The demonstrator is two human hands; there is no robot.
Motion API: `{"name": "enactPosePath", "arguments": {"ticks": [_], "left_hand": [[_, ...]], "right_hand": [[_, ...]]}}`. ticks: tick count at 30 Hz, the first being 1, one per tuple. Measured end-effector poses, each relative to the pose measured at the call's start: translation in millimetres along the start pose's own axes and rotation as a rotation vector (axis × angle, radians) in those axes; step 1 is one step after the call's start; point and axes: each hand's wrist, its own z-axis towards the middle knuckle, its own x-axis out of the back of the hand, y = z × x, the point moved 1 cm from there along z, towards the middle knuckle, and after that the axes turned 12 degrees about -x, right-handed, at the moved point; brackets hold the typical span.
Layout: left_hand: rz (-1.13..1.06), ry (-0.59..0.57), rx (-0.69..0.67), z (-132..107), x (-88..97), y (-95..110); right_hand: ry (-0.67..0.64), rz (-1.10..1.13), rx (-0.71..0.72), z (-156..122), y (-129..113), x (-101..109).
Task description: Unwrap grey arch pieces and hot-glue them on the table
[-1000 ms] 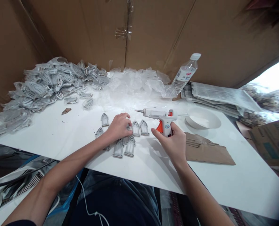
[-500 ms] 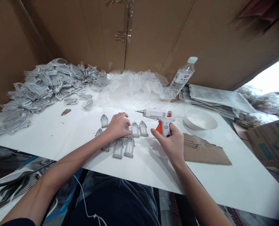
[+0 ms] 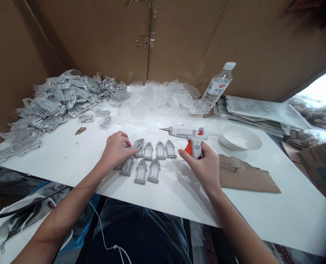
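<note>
My left hand (image 3: pixel 116 149) is over the left side of a group of small grey arched window-shaped frames (image 3: pixel 140 171) on the white table. Its thumb and curled fingers are apart; a frame shows partly beneath them. The thumb tip lies against or just over a slightly slanted frame (image 3: pixel 139 147), and I cannot tell whether it touches. Several more frames stand in two loose rows to the right and in front. My right hand (image 3: pixel 204 167) grips the handle of a white hot glue gun (image 3: pixel 189 132) with an orange trigger, its metal nozzle pointing left.
A heap of plastic-bagged grey pieces (image 3: pixel 61 97) covers the back left. Crumpled clear bags (image 3: pixel 160 96) lie at the back middle beside a tilted water bottle (image 3: pixel 218 86). On the right are a white bowl (image 3: pixel 240 138), torn cardboard (image 3: pixel 248 178) and stacked wrapped sheets (image 3: pixel 262 110).
My left hand has moved left, off the middle frames, uncovering those it hid. My right hand keeps the glue gun in nearly the same place. The view has shifted slightly.
</note>
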Motion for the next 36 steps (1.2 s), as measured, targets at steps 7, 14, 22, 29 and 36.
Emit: {"name": "enactPosePath", "arguments": {"ticks": [7,14,22,29,36], "left_hand": [[0.022,-0.009,0.013,5.2,-10.3,-0.6],[0.048,-0.030,0.003,7.2,-14.3,-3.3],[0.066,-0.021,-0.007,2.2,-17.9,-6.7],[0.046,0.003,-0.003,2.1,-22.7,-10.5],[0.007,0.010,0.009,3.7,-26.6,-15.4]], "right_hand": [[0.016,-0.021,-0.007,0.8,1.0,0.5],[0.005,-0.027,-0.017,0.2,0.7,0.7],[-0.005,-0.045,-0.023,-0.6,3.1,-0.5],[-0.020,-0.058,-0.031,-1.3,2.2,-0.4],[-0.022,-0.063,-0.026,-1.4,1.2,0.1]]}}
